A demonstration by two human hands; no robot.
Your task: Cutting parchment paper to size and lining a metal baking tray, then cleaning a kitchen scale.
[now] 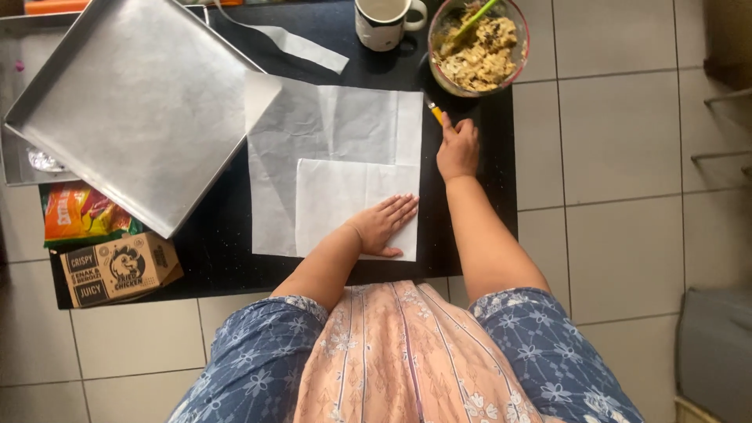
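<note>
Left hand [385, 223]: fingers spread wide, pressed flat on folded white paper [345, 196]; firm pressure is advised.
Right hand [457, 147]: at 2 o'clock, fingers closed on yellow-handled cutter [433, 110]; kept along the paper's edge.

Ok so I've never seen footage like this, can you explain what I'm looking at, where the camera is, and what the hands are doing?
There is no machine here. One camera sits on a person's head and looks straight down, so you see their own arms and lap. In front of them is a black table on a tiled floor. The left hand lies flat on a folded sheet of white parchment paper, pressing it down. The right hand is closed on a yellow-handled cutter at the paper's right edge; its tip is too small to make out. Also on the table: a tilted metal baking tray, a mug, a glass bowl of lumpy dough with a green spatula in it, a cardboard food box, and a colourful snack packet.
</note>
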